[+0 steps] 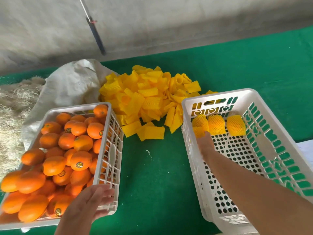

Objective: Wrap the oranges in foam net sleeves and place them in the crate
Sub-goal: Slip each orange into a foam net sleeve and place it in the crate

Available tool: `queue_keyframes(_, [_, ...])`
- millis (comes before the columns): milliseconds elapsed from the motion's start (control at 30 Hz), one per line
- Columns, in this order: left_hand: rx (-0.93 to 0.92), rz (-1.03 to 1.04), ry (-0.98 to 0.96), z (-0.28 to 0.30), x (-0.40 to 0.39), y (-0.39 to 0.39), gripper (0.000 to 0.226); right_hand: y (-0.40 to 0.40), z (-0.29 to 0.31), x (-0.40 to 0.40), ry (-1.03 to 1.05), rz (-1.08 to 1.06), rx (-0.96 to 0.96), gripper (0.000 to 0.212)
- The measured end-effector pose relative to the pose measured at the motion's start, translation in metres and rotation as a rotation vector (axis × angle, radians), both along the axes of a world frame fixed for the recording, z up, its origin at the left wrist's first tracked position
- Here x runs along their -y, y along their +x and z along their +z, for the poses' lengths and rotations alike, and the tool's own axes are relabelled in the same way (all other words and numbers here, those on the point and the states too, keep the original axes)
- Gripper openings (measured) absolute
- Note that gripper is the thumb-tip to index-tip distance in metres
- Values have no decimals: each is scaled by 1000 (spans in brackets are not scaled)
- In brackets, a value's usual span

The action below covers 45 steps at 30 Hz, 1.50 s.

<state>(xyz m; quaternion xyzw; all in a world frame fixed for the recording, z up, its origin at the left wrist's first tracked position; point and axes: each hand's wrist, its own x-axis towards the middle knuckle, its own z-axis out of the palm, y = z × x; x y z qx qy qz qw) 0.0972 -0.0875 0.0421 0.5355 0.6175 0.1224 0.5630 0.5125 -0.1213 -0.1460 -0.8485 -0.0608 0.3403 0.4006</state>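
Your right hand [205,141] reaches deep into the white crate [277,168] on the right, fingers closed around a wrapped orange [199,131] at the crate's far left corner. 3 more wrapped oranges [216,124] sit in a row along the far wall, just beyond it. Your left hand [91,199] hovers open, fingers spread and slightly blurred, over the near right corner of the left crate [111,150]; it grips nothing. That crate is heaped with bare oranges [55,150], several with stickers. Between the 2 crates, farther back on the green table [152,175], lies a loose pile of yellow foam sleeves [145,97]. A white sack [71,85] slumps behind the left crate.
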Motion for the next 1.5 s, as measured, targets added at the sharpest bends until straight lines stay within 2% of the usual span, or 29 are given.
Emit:
queue_keyframes(100, [-41,-100,229,9,-9,-6,26,-2,12,15,14,-17,4,78])
queue_keyframes(200, [-84,-67,399,5,-35,-20,15,-6,29,32,96,-34,10,58])
queue_keyframes(300, [-244,-71,632,-10,-74,-36,8,-18,54,48,164,36,-60,34])
queue_keyframes(367, [-412,-157,739,-24,-100,-45,26,-33,71,55,182,67,-41,23])
queue_keyframes(433, [-550,-264,755,-38,-121,-51,52,-52,86,59,103,163,121,32])
queue_keyframes(533, [-630,-414,677,-53,-141,-50,72,-81,96,62,24,267,235,46])
queue_keyframes(633, [-712,-510,703,-67,-151,-48,78,-103,95,65,-40,295,307,59])
queue_keyframes(733, [-834,-565,800,-77,-157,-50,81,-114,94,68,-120,300,412,66])
queue_keyframes(833, [-876,-587,880,-83,-161,-53,79,-122,92,69,-158,269,490,68])
queue_keyframes(933, [-769,-559,888,-82,-163,-59,75,-132,93,66,-145,223,582,68])
queue_keyframes(1100, [-356,-349,738,-66,-153,-75,71,-155,86,51,-108,266,841,50])
queue_keyframes(1200, [-37,-212,490,-56,-137,-79,60,-171,67,24,-72,416,875,45])
queue_keyframes(1300, [332,65,23,-60,-118,-74,29,-181,44,-17,-121,597,699,43])
queue_keyframes(1367, [495,221,-200,-67,-109,-74,36,-178,31,-49,-135,698,613,42])
queue_keyframes(1500, [594,349,-378,-76,-102,-77,45,-156,12,-115,-139,771,562,51])
